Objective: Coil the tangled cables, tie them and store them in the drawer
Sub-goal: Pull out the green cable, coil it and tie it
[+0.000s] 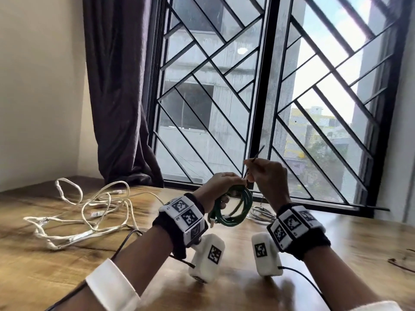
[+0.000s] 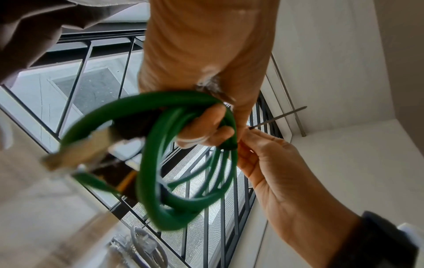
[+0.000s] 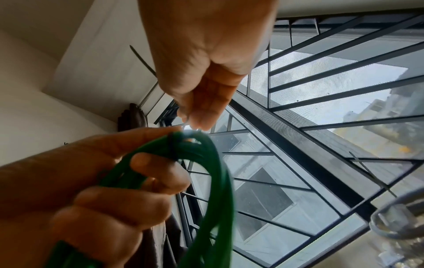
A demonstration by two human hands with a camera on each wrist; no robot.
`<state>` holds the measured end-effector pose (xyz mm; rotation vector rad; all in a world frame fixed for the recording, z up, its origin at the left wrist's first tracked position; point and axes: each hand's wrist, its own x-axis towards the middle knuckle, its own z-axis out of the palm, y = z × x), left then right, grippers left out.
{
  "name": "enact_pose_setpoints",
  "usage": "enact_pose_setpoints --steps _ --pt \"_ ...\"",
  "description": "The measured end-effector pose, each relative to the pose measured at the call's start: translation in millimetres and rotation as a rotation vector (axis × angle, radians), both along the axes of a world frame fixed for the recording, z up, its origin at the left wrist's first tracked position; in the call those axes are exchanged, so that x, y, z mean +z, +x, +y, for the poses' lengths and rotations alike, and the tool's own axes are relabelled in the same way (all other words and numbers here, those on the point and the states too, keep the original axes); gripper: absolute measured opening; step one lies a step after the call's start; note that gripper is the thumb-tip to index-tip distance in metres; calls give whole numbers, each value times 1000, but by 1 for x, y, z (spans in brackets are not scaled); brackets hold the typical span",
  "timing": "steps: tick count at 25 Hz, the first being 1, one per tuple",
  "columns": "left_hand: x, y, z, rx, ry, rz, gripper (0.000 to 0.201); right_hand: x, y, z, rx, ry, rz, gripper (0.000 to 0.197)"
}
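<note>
A green cable (image 1: 233, 207), already wound into a round coil of several loops, was held above the bench (image 1: 56, 263) in front of the window grille (image 1: 224, 90). The left hand (image 1: 219, 189) was curled round the top of the coil, fingers (image 3: 158, 174) clamped over the bundled strands. The right hand (image 1: 268, 176) was pinching a thin dark cable tie (image 1: 258, 153) between thumb and fingertips, just beside the left-hand grip; the tie's free tail stood up and away from the hand.

Step judged to be tying. For a clean result, the loops would best be kept pressed flat together while the tail is drawn straight through the tie's head, so no strand slips out of the band. Whether the tail had already been threaded could not be told.

The green jacket looked smooth and rubbery, springy enough to spread if released. A pale plug (image 2: 78, 154) hung blurred from one end. The tie appeared as a stiff, narrow strip. A tangled white cable (image 1: 89, 212), flat and kinked, lay loose on the glossy wood-grained bench, and a small grey coil (image 1: 261, 214) lay near the window. No drawer was in view.
</note>
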<state>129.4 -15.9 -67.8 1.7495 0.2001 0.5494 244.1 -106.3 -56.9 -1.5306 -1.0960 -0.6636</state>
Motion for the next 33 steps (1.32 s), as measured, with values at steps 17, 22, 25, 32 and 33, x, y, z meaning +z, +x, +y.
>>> enact_pose_setpoints --steps 17,22,25,32,33 --pt "-5 12 -25 -239 -170 28 42 -1 17 -13 -379 -64 -21 23" --pt "-9 20 -28 -263 -291 9 38 -5 26 -15 -402 -73 66 23" --pt "-9 20 -33 -281 -321 10 39 -7 26 -13 -429 -99 96 23" --pt "-8 12 -7 -114 -469 -217 35 -13 17 -17 367 -240 500 38" --pt "-10 14 -1 -72 -517 -256 33 -17 17 -18 487 -342 577 46"
